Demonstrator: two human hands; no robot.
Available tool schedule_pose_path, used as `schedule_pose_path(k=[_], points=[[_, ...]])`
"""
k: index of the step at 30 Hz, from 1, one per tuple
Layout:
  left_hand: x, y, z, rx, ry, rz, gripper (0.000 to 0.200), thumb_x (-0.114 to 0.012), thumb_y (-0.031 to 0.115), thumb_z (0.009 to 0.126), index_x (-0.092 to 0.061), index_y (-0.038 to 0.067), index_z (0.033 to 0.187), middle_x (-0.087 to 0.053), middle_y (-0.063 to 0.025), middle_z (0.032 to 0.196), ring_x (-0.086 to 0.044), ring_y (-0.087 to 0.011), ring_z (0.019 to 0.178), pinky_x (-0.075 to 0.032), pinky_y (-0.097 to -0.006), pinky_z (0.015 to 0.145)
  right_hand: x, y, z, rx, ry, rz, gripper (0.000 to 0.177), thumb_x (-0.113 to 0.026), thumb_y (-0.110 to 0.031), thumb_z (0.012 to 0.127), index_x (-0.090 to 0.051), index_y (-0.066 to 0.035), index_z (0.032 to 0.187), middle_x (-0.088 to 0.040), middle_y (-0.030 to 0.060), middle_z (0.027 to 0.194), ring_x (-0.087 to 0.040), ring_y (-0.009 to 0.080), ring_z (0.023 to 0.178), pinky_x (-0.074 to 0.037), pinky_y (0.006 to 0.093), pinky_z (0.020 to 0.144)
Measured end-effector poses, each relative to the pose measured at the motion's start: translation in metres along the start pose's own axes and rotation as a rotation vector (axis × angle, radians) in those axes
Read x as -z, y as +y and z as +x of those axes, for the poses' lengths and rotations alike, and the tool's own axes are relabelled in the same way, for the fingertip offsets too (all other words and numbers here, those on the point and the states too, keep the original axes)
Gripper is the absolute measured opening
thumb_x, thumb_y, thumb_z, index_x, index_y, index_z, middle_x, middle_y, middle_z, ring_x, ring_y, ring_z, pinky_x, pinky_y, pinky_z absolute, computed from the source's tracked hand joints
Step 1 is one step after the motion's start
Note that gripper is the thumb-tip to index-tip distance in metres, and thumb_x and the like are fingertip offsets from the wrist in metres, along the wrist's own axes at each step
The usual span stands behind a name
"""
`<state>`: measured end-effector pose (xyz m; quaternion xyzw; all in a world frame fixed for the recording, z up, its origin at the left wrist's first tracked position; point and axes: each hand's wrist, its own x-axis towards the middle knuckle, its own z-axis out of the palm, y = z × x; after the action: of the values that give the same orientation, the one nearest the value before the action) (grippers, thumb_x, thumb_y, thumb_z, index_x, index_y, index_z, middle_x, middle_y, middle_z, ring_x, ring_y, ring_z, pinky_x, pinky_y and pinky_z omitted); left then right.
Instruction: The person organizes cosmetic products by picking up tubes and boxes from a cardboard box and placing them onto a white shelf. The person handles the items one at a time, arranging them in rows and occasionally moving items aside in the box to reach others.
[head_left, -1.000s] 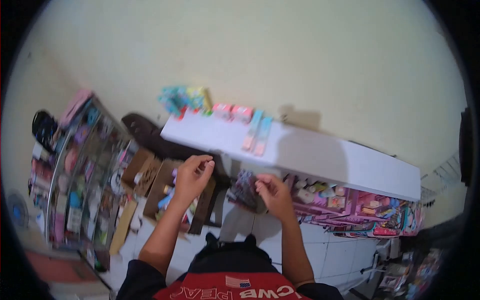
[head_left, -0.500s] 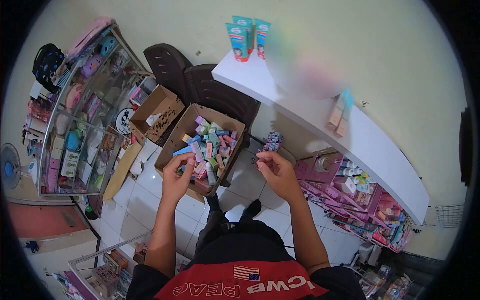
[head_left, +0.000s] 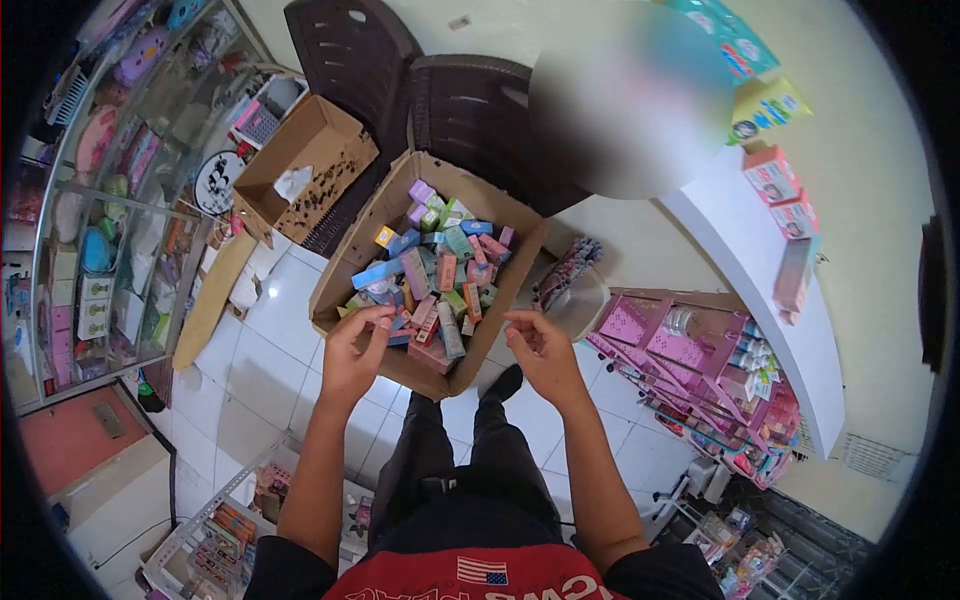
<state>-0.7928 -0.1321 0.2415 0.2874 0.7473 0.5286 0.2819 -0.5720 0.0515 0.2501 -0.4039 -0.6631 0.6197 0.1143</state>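
A cardboard box (head_left: 500, 195) filled with a jumble of small cartons and tubes stands in front of me. My left hand (head_left: 352, 352) is over its near left edge, fingers loosely bent and thumb apart, with nothing seen in it. Just off the box's right side hovers my right hand (head_left: 543, 352), half curled and likewise without anything visible. Among the contents are a grey-white tube (head_left: 449, 332), a lilac carton (head_left: 414, 271) and a light blue carton (head_left: 378, 275).
Behind the box are brown plastic chairs (head_left: 470, 110); to its left lies a smaller cardboard box (head_left: 328, 130). A glass display case (head_left: 130, 195) lines the left. At right, a white curved counter (head_left: 735, 240) holds packets and cartons, beside a pink rack (head_left: 665, 345).
The view has shifted closer and lower, so the box appears larger and more of the counter's packets show. Both hands stay apart on either side, and the right one is slightly more curled.
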Motion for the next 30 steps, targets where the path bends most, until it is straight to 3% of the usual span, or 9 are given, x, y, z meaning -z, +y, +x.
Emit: schedule_pose_path(k=[9,15,18,20,21,23,26,30], points=[[0.006,-0.063,0.021,0.052,-0.039,0.004,0.016,-0.063,0.005,0.097,-0.070,-0.002,0.110,-0.071,-0.0148,0.106,-0.069,-0.0221,0.098,-0.054,-0.0334,0.088,-0.066,0.054,0.040,-0.134,-0.032,-0.032,0.027,-0.064,-0.012,0.098,-0.065,-0.002,0.123,-0.067,0.0046,0.097,-0.061,0.0108,0.086,-0.051,0.0275,0.078],[0.009,-0.097,0.028,-0.031,-0.047,0.127,0.015,-0.065,0.005,0.095,-0.070,-0.002,0.107,-0.071,-0.0175,0.102,-0.070,-0.0283,0.095,-0.054,-0.0360,0.085,-0.088,0.075,0.061,-0.188,-0.028,-0.049,0.026,-0.063,-0.013,0.098,-0.065,-0.002,0.122,-0.068,0.0063,0.094,-0.063,0.0129,0.083,-0.053,0.0284,0.076],[0.008,-0.105,0.030,-0.026,-0.065,0.150,0.014,-0.065,0.005,0.095,-0.071,-0.002,0.106,-0.071,-0.0178,0.102,-0.070,-0.0302,0.095,-0.054,-0.0367,0.084,-0.101,0.082,0.088,-0.129,0.014,-0.159,0.027,-0.064,-0.014,0.097,-0.065,-0.002,0.121,-0.070,0.0115,0.096,-0.067,0.0187,0.084,-0.054,0.0307,0.077],[0.005,-0.109,0.031,-0.042,-0.057,0.129,0.014,-0.066,0.005,0.094,-0.071,-0.001,0.105,-0.071,-0.0172,0.102,-0.070,-0.0311,0.094,-0.054,-0.0376,0.083,-0.110,0.083,0.123,0.011,0.043,-0.331,0.027,-0.065,-0.014,0.094,-0.065,-0.002,0.118,-0.069,0.0176,0.101,-0.069,0.0280,0.093,-0.055,0.0382,0.081],[0.004,-0.110,0.032,-0.044,-0.055,0.130,0.014,-0.066,0.005,0.094,-0.071,-0.001,0.105,-0.071,-0.0172,0.102,-0.070,-0.0311,0.094,-0.054,-0.0376,0.083,-0.115,0.095,0.143,0.015,0.042,-0.331,0.027,-0.065,-0.014,0.094,-0.065,-0.002,0.118,-0.069,0.0176,0.101,-0.069,0.0280,0.093,-0.055,0.0382,0.081],[0.002,-0.110,0.034,-0.058,-0.036,0.087,0.014,-0.066,0.005,0.094,-0.071,-0.001,0.105,-0.071,-0.0170,0.102,-0.070,-0.0318,0.094,-0.054,-0.0378,0.083,-0.126,0.125,0.185,0.071,0.140,-0.557,0.028,-0.067,-0.014,0.089,-0.065,-0.002,0.114,-0.067,0.0225,0.106,-0.066,0.0351,0.104,-0.054,0.0464,0.084],[-0.001,-0.112,0.039,-0.041,-0.012,0.135,0.014,-0.066,0.005,0.093,-0.071,-0.001,0.105,-0.072,-0.0170,0.101,-0.070,-0.0312,0.095,-0.054,-0.0377,0.083,-0.139,0.133,0.222,0.167,0.195,-0.742,0.033,-0.070,-0.016,0.085,-0.064,-0.004,0.115,-0.064,0.0216,0.109,-0.063,0.0373,0.107,-0.053,0.0493,0.086],[0.001,-0.116,0.051,-0.013,0.060,0.168,0.013,-0.065,0.005,0.094,-0.070,-0.001,0.105,-0.072,-0.0164,0.101,-0.070,-0.0299,0.094,-0.054,-0.0374,0.083,-0.149,0.128,0.239,0.122,0.147,-0.944,0.038,-0.073,-0.017,0.084,-0.062,-0.005,0.118,-0.062,0.0193,0.111,-0.062,0.0376,0.106,-0.053,0.0472,0.088]])
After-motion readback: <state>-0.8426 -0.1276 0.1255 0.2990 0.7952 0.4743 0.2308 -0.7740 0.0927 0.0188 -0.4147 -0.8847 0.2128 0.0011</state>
